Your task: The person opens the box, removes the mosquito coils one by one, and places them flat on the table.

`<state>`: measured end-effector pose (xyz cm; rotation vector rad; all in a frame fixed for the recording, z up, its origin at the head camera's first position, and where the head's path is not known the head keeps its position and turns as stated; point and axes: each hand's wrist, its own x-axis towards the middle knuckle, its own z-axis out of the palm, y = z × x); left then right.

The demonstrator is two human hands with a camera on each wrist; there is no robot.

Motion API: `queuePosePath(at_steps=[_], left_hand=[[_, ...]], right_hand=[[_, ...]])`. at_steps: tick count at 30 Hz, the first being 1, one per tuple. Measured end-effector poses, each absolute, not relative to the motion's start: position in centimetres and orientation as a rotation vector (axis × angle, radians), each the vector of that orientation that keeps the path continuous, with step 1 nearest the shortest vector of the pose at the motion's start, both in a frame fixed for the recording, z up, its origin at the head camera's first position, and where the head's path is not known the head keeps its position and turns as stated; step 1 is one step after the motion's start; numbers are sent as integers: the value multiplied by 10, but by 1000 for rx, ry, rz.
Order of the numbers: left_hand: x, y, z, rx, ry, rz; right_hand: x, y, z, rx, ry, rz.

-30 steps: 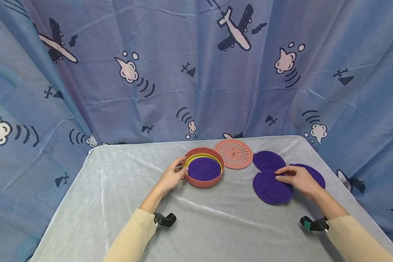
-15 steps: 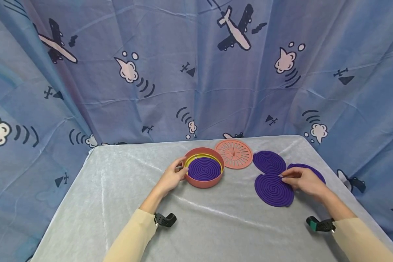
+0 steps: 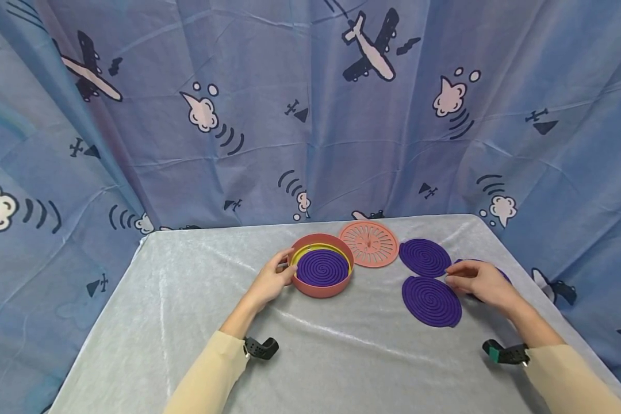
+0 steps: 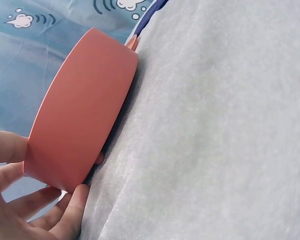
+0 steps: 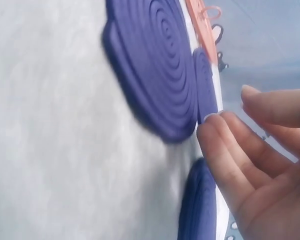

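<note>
The coral round bowl [image 3: 321,291] holds a yellow ring-edged piece [image 3: 300,253] with a purple spiral disc [image 3: 323,267] on top. My left hand [image 3: 270,280] grips the bowl's left side; in the left wrist view its fingers curl round the coral wall [image 4: 85,100]. My right hand [image 3: 483,283] hovers with nothing in it, fingers loosely bent, among three purple spiral discs: one nearer me [image 3: 430,302], one behind [image 3: 424,257], and one mostly hidden beneath the hand. In the right wrist view the fingers [image 5: 230,155] stand apart from the nearest disc [image 5: 155,65].
A coral slotted lid [image 3: 370,244] with a small raised loop lies between the bowl and the discs, near the back edge. The table has a pale grey cloth [image 3: 310,356]. Behind it hangs a blue curtain [image 3: 259,115] printed with planes.
My right hand has moved slightly right and come away from the nearer purple disc, which has shifted a little towards me. The left hand and bowl have stayed still.
</note>
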<state>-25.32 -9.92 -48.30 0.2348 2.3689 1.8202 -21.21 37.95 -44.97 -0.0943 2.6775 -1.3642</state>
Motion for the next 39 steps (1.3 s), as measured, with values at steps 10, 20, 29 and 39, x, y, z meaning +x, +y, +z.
queuePosePath(at_steps=[10, 20, 29, 39], left_hand=[[-254, -99, -484, 234, 2372, 1815], [-254, -99, -484, 237, 2363, 1829], [-253, -99, -483, 229, 2366, 1823], [-253, -98, -482, 221, 2362, 1821]], right_hand=[[-227, 341, -443, -145, 2668, -1352], [-242, 299, -439, -250, 2579, -1473], [-253, 262, -435, -293, 2565, -1476], [-260, 222, -440, -385, 2555, -1554]])
